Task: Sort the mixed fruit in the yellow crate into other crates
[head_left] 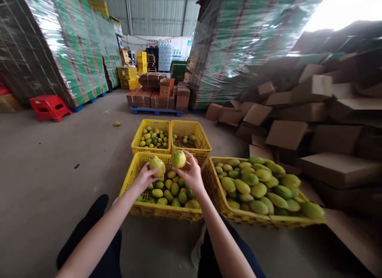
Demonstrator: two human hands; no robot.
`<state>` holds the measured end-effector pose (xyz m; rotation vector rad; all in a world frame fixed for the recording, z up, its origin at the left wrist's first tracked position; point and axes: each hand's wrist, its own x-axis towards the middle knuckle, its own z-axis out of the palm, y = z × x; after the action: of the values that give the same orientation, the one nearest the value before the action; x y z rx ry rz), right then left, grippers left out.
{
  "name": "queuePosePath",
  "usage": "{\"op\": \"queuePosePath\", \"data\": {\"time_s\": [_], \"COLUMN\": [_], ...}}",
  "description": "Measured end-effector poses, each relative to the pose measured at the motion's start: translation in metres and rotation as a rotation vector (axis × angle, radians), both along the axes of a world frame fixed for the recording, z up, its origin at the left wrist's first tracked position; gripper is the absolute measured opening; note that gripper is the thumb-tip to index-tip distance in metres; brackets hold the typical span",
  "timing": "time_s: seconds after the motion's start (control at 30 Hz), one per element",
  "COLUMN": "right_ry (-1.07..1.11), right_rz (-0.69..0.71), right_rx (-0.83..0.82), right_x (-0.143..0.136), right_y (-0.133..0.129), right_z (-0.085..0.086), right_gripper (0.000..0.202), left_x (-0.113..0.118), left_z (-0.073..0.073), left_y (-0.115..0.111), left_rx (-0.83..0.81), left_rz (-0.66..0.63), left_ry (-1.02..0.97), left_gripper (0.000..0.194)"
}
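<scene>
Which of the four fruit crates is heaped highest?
The crate on the far right: its fruit heaps above the top; in the other three crates, fruit sits lower.

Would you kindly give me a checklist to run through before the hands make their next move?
1. Left hand holds the left fruit: ok, its thumb lies against it.
2. Right hand holds the right fruit: ok, held at the fingertips.
3. Both fruits unblemished all round: cannot tell, their far sides are hidden.
4. Back right crate has room: ok, its bottom shows beside a few fruits.
5. Crate on the right filled below its rim: not ok, fruit heaps above it.
</scene>
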<state>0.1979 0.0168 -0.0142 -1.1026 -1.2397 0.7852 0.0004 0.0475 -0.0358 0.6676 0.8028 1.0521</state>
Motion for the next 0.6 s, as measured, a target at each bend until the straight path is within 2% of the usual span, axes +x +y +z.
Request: {"op": "queuePosePath", "data": {"time_s": [0.1,0.17,0.37,0.6], "right_ry": [-0.068,-0.158,-0.400,-0.556], "right_rz": [-0.058,-0.068,-0.209,-0.228], "right_rx": [-0.059,-0.041,0.145,0.310], "right_x": [-0.006,-0.008,-0.008,-0.018], "right_y": [-0.005,-0.008,-0.019,-0.020], "right_z": [-0.016,-0.023,-0.024,-0.011], "right_gripper": [0.065,0.064,0.054,0.060], "left_x": [0.004,0.006,0.008,0.002], "left_z": [-0.004,-0.001,0.011,-0.003], "left_y": [0.004,0.005,-0.001,0.001], "left_rx": [0.250,0.360,0.528,0.575], "left_rz": [0.127,0.193,0.224,0.146], "left_ry": [0.146,0.197,0.292,0.378], "left_gripper": [0.067,0.075,0.068,0.066]}}
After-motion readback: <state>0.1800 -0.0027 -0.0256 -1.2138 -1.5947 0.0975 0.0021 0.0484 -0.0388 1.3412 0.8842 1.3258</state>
